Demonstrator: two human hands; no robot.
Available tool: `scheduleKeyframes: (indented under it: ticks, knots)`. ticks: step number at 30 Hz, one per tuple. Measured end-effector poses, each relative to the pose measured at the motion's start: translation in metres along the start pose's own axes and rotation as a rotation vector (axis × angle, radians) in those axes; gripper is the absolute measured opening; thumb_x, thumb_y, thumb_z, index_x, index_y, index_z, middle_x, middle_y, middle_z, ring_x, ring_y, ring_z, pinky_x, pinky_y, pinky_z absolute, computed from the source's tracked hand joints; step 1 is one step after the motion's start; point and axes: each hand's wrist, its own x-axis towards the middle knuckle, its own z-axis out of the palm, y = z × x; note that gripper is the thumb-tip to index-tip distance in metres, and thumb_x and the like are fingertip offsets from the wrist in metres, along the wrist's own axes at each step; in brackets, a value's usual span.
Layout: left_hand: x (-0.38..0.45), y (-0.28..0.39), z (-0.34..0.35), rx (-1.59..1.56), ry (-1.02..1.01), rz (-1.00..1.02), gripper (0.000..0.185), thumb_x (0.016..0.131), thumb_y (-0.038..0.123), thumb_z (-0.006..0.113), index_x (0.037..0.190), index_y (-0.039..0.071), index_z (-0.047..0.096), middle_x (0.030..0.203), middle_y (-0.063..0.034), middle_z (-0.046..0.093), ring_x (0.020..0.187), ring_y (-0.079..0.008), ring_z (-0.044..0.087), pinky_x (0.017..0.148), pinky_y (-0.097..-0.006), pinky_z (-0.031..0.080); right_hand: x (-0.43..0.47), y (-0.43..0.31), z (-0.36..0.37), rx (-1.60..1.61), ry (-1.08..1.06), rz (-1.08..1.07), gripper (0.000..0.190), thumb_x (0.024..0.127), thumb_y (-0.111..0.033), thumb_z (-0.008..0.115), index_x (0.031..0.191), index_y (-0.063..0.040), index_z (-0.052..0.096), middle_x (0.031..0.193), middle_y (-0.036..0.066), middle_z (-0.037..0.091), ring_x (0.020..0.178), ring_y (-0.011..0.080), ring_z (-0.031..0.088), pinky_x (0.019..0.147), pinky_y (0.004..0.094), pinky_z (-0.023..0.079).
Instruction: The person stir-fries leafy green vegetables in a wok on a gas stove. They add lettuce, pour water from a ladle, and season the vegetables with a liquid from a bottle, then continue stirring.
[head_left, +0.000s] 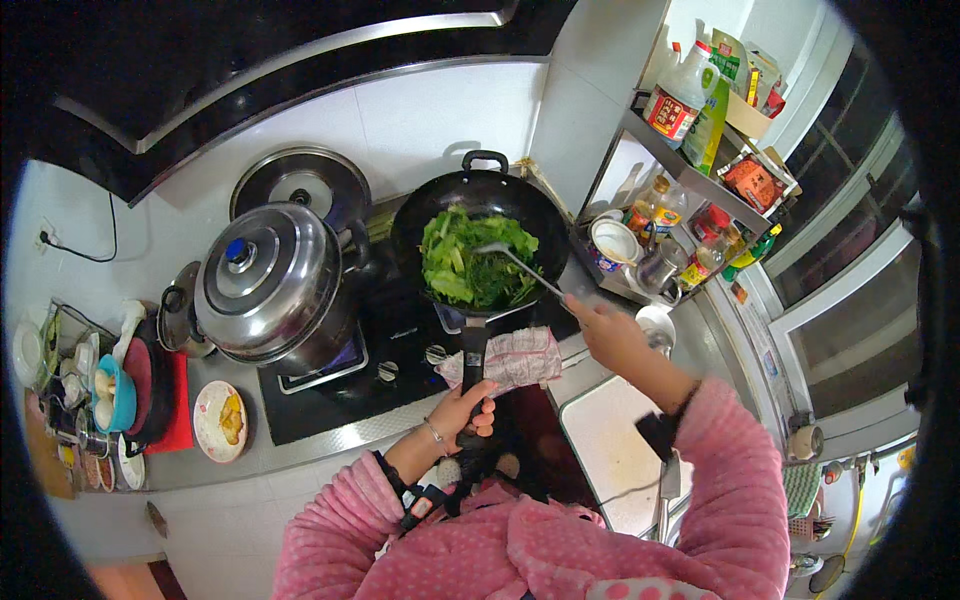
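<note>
A black wok (420, 195) sits on the right burner of the gas hob (405, 409), with chopped leafy greens (454, 259) inside. My left hand (457, 420) is closed around the wok's long black handle (474, 352). My right hand (604, 334) grips a metal spatula or ladle (536, 276); its head rests among the greens. Beneath the handle, by the hob's front edge, lies a folded patterned cloth (525, 360). To the left, a large lidded steel pot (266, 289) stands on the other burner.
A plate with yellow food (214, 431) is at the counter's left, near a blue bowl (127, 397). A glass-centred lid (330, 176) leans on the back wall. At right are a condiment rack (694, 172), a white cup (656, 322), a cutting board (607, 427) and a knife (669, 480).
</note>
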Motion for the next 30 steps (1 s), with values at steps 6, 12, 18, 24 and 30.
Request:
scheduleKeyframes:
  ticks: [6,12,18,24,30]
  knots:
    - [-0.001,0.001,0.001,0.027,0.004,0.012,0.021,0.087,0.024,0.062,0.09,0.012,0.045,0.065,-0.0005,0.047,0.045,-0.0076,0.04,0.04,-0.0236,0.032,-0.007,0.006,-0.031,-0.069,-0.143,-0.096,0.056,0.074,-0.003,0.053,0.129,-0.013,0.045,0.069,0.017,0.061,0.063,0.0351,0.061,0.056,0.0449,0.049]
    - [0.001,-0.002,0.0,0.019,0.05,0.02,0.019,0.089,0.024,0.058,0.101,0.011,0.052,0.064,0.0,0.048,0.044,-0.0082,0.037,0.04,-0.0248,0.028,0.005,0.014,-0.048,0.011,0.038,-0.025,0.051,0.077,-0.006,0.053,0.127,-0.016,0.047,0.07,0.017,0.06,0.067,0.0354,0.061,0.057,0.0464,0.049]
    - [0.002,-0.002,0.0,0.036,0.066,0.005,0.018,0.089,0.023,0.058,0.101,0.011,0.052,0.064,-0.0002,0.047,0.043,-0.0079,0.037,0.04,-0.0242,0.028,0.052,-0.002,0.0,-0.044,-0.08,0.101,0.049,0.078,-0.007,0.053,0.126,-0.016,0.05,0.083,0.017,0.061,0.075,0.0354,0.06,0.063,0.0455,0.048]
    - [0.001,-0.001,0.001,0.014,0.04,0.004,0.019,0.09,0.024,0.058,0.102,0.01,0.052,0.064,0.0001,0.047,0.043,-0.0077,0.037,0.039,-0.0238,0.027,0.039,-0.011,-0.032,0.117,0.062,-0.019,0.047,0.078,-0.01,0.055,0.124,-0.014,0.051,0.072,0.019,0.061,0.066,0.0377,0.06,0.06,0.0482,0.048]
    - [0.0,-0.002,0.004,0.048,0.06,0.025,0.019,0.09,0.024,0.057,0.101,0.01,0.052,0.066,-0.0001,0.049,0.044,-0.0072,0.037,0.04,-0.0235,0.028,0.039,-0.038,0.013,0.211,-0.037,-0.072,0.045,0.078,-0.013,0.058,0.123,-0.015,0.052,0.072,0.021,0.061,0.065,0.0383,0.06,0.061,0.047,0.048]
